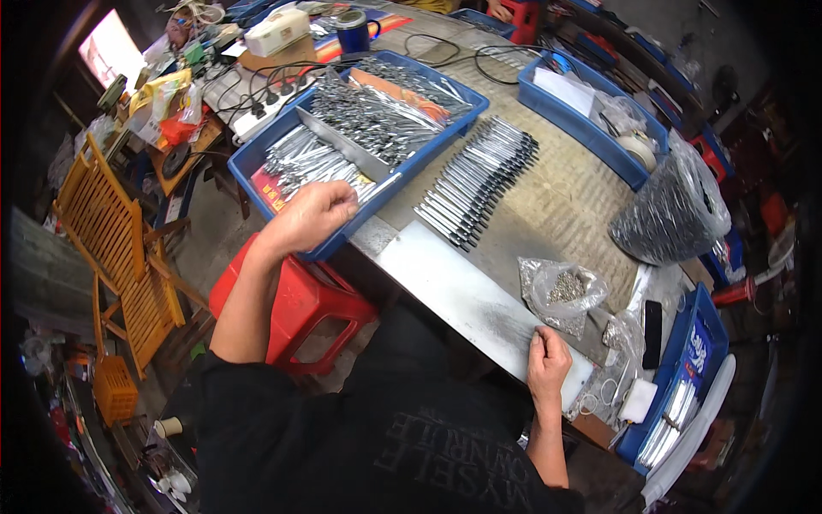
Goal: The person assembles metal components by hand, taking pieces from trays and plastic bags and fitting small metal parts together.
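Note:
My left hand [324, 211] is closed over the near edge of a blue tray [248, 160], and a slim silver rod [382, 188] extends from its fingertips. Loose silver rods [310, 159] fill that tray, split by a metal divider [341, 144]. To the right, a slanting row of silver rods with black ends [476, 182] lies side by side on the table. My right hand [549, 360] is pinched at the near edge of a white board [462, 287]; anything between its fingers is too small to make out. Beyond it sits a clear bag of small metal parts [565, 287].
A bagged bundle of dark rods [666, 210] stands at the right. Behind it is another blue tray [569, 111] with tape and plastic. A black phone [652, 334] lies near a blue bin [629, 441]. A red stool [304, 313] and wooden chair [128, 236] are at the left.

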A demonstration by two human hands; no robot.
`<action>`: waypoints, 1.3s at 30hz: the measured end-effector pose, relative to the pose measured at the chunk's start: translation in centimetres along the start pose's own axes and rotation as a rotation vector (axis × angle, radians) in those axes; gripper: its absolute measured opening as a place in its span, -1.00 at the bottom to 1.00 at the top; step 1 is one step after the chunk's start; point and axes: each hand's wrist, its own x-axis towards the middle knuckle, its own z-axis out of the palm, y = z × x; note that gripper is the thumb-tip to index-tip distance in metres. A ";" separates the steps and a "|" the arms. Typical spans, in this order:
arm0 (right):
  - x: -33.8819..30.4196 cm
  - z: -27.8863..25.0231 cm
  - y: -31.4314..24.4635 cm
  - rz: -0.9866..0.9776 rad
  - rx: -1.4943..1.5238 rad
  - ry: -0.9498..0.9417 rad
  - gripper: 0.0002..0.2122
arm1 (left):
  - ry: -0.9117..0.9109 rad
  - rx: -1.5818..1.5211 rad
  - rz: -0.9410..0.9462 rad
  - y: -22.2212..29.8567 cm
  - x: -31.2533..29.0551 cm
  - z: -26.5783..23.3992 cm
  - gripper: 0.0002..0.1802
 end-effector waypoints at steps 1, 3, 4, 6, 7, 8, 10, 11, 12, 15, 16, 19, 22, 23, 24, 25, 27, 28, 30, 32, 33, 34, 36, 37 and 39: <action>0.1 0.1 0.1 -0.018 0.000 -0.009 -0.88 | -0.019 -0.021 0.001 1.0 -0.3 0.4 -0.88; 0.3 0.0 -0.1 -0.062 0.011 0.001 -0.89 | -0.065 -0.082 0.015 3.7 -0.4 1.5 -0.87; 0.4 0.0 -0.2 -0.044 0.003 0.017 -0.89 | -0.085 -0.116 0.026 4.8 -0.6 2.1 -0.86; 0.5 -0.4 -0.7 0.005 0.107 -0.001 -0.88 | -0.066 -0.150 0.133 5.7 -0.5 3.9 -0.91; 0.6 -0.6 -1.1 0.052 0.161 -0.018 -0.88 | -0.054 -0.129 0.163 6.3 -0.5 4.6 -0.92; 0.7 -0.7 -1.5 0.076 0.150 0.001 -0.88 | -0.043 -0.107 0.194 6.9 -0.6 5.4 -0.92; 1.2 -1.1 -2.2 0.201 0.323 -0.091 -0.86 | -0.056 -0.089 0.267 8.0 -0.3 7.4 -0.94; 1.4 -1.0 -2.5 0.221 0.315 -0.070 -0.86 | -0.085 -0.111 0.282 8.5 -0.4 8.2 -0.94; 1.7 -0.8 -2.8 0.243 0.488 -0.070 -0.86 | -0.114 -0.132 0.296 8.9 -0.5 9.0 -0.94; 2.7 -0.9 -3.7 0.266 0.801 -0.071 -0.84 | -0.178 -0.168 0.353 10.1 -0.9 11.2 -0.94; 2.9 -1.0 -3.9 0.252 0.949 -0.094 -0.84 | -0.209 -0.185 0.360 10.5 -1.0 11.9 -0.94; 2.9 -1.2 -3.7 0.273 0.950 -0.109 -0.85 | -0.266 -0.249 0.355 11.4 -1.1 13.7 -0.93; 2.8 -1.7 -3.0 0.290 0.920 -0.100 -0.84 | -0.363 -0.301 0.288 11.4 -0.9 14.7 -0.89; 2.8 -1.7 -2.7 0.295 0.918 -0.091 -0.84 | -0.393 -0.437 0.218 11.0 -0.8 15.5 -0.87; 2.9 -1.8 -2.6 0.301 0.931 -0.072 -0.84 | -0.422 -0.572 0.146 10.8 -0.7 15.9 -0.84; 2.8 -1.9 -2.3 0.310 0.944 -0.053 -0.84 | -0.433 -0.574 0.148 11.0 -0.6 16.0 -0.84; 2.7 -1.8 -1.7 0.339 0.945 -0.024 -0.85 | -0.544 -0.804 0.003 11.5 -0.2 16.2 -0.79; 2.7 -1.9 -1.6 0.358 0.946 -0.004 -0.86 | -0.554 -0.805 0.008 11.6 -0.1 16.4 -0.79; 2.6 -2.1 -1.9 0.354 0.927 0.009 -0.86 | -0.566 -0.779 0.045 11.6 0.1 16.9 -0.78; 2.4 -2.1 -1.6 0.353 0.896 0.038 -0.86 | -0.571 -0.739 0.082 12.3 0.2 17.5 -0.78; 2.2 -1.8 -1.2 0.328 0.874 0.027 -0.87 | -0.560 -0.694 0.109 12.6 0.2 17.8 -0.79; 1.9 -1.7 -1.0 0.306 0.848 0.022 -0.87 | -0.582 -0.701 0.128 12.8 0.1 18.3 -0.79; 1.6 -1.5 -1.5 0.318 0.854 0.037 -0.88 | -0.545 -0.573 0.154 13.1 -0.2 18.6 -0.80; 1.4 -1.4 -1.5 0.316 0.816 0.029 -0.88 | -0.522 -0.564 0.166 13.2 -0.4 18.9 -0.82; 0.9 -1.4 -1.7 0.284 0.713 0.045 -0.88 | -0.529 -0.549 0.178 13.6 -0.6 19.2 -0.83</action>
